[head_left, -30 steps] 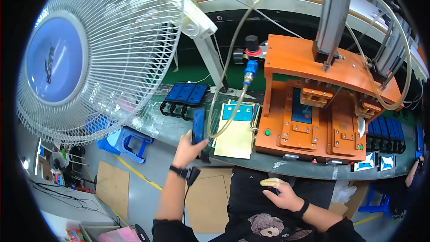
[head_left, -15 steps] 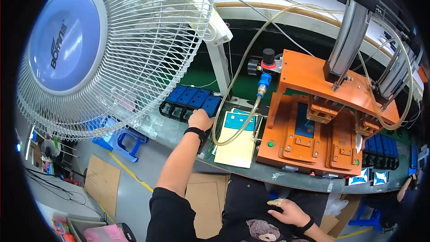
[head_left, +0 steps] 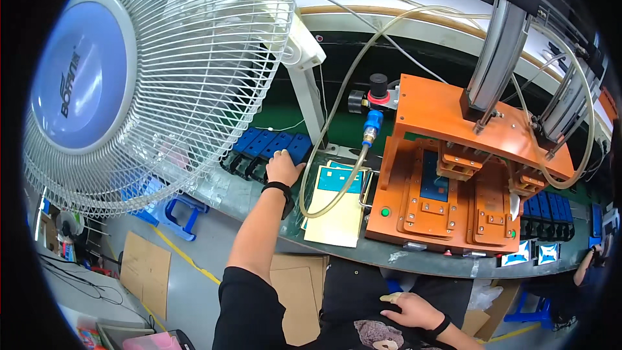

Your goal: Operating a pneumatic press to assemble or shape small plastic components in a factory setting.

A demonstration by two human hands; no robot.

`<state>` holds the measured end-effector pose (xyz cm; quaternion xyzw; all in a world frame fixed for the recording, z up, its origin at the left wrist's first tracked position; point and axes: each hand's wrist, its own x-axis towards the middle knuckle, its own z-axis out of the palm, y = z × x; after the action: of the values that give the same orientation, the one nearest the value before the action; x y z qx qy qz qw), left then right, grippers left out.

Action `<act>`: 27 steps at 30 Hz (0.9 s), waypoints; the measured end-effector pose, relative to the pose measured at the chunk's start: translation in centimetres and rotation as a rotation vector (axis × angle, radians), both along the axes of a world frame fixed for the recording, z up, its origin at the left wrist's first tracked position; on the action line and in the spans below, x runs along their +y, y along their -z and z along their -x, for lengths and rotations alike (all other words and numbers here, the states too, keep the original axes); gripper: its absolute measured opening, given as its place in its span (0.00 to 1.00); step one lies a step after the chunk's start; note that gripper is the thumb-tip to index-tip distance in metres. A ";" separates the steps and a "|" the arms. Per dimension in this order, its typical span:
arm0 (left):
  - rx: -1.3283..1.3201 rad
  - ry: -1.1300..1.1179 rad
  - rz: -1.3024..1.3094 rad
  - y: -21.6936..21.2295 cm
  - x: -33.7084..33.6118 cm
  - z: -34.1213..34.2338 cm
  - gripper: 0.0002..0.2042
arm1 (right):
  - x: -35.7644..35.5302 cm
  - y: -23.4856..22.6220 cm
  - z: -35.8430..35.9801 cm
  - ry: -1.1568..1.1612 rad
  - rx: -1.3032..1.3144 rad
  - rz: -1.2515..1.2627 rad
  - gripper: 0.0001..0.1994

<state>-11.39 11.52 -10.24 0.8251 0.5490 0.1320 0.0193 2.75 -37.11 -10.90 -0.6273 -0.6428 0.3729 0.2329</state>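
My left hand (head_left: pixel 284 170) reaches forward to a row of blue-topped black plastic parts (head_left: pixel 271 145) on the bench. Its fingers lie over the near edge of the row at the right end, with the thumb spread aside; the fingertips touch or nearly touch a part. My right hand (head_left: pixel 414 311) rests on my lap, fingers loosely stretched and holding nothing; a pale yellow covering shows on a fingertip. To the right stands an orange press fixture (head_left: pixel 395 220), with a blue plate (head_left: pixel 433 178) lying in its left nest.
A large fan (head_left: pixel 84 71) fills the left. Yellow and blue sheets (head_left: pixel 334 220) lie left of the press, crossed by a clear hose (head_left: pixel 330 210). More blue-and-black parts (head_left: pixel 547 214) stand right of the press, near two small white-and-blue pieces (head_left: pixel 516 256). Another person sits far right.
My left hand has shifted slightly farther over the row, and its thumb now shows spread aside. My right hand stays on my lap. The whole view has turned slightly.
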 end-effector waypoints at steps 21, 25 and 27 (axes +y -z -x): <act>-0.818 -0.118 0.022 8.1 11.9 21.5 0.28 | 1.6 0.6 -1.8 0.031 0.023 0.048 0.23; -0.863 -0.151 0.084 6.4 9.9 15.8 0.26 | 1.2 0.3 -2.3 0.097 0.009 0.067 0.23; -0.762 -0.105 0.059 7.5 10.8 17.6 0.25 | 1.5 0.5 -2.4 0.076 -0.010 0.057 0.23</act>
<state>-29.01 22.32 -17.76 0.6868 0.5476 0.4141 0.2386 5.12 -35.60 -11.41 -0.6595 -0.6087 0.3788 0.2259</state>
